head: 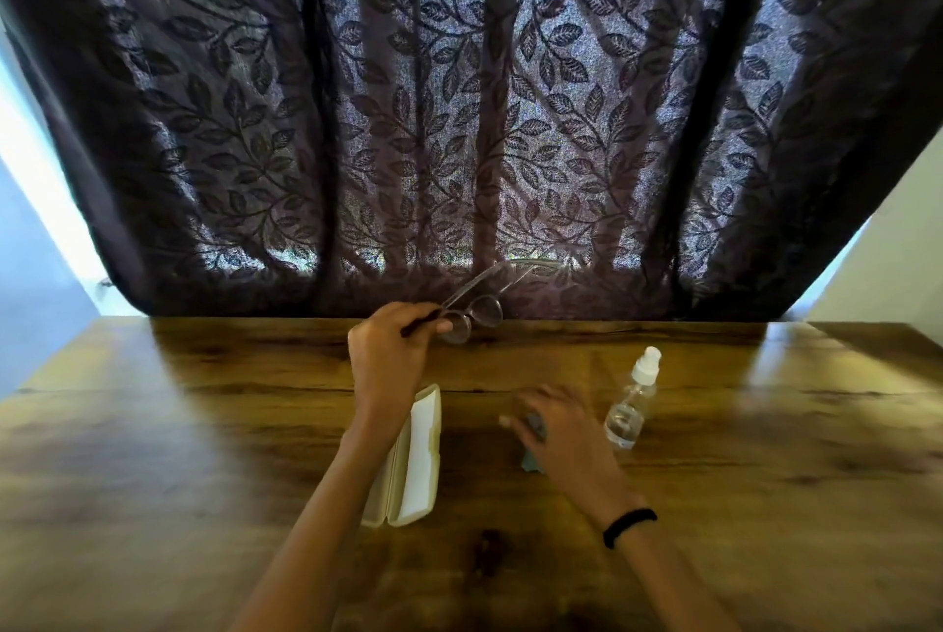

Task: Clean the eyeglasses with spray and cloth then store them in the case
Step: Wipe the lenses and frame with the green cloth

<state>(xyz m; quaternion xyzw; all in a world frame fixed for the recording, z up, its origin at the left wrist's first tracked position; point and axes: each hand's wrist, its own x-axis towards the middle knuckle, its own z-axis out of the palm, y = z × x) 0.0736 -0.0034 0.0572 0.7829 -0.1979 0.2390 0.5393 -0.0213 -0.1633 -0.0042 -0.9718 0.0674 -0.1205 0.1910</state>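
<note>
Wooden table (204, 427) | one eyeglasses (472, 320) pinched by a temple in your left hand (390, 356), raised at the far edge; right hand (556, 422) blurred over one cloth (533, 453), grip unclear | one case (416, 458) open; one spray bottle (633, 402) upright

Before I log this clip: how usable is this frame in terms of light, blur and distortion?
Head view: backlit, daylight glowing through the curtain, with pale glare patches on the table; right hand is motion-blurred over the blue cloth; left hand, glasses, bottle and case read fairly sharp; wide-angle bending splays the curtain edges.
</note>
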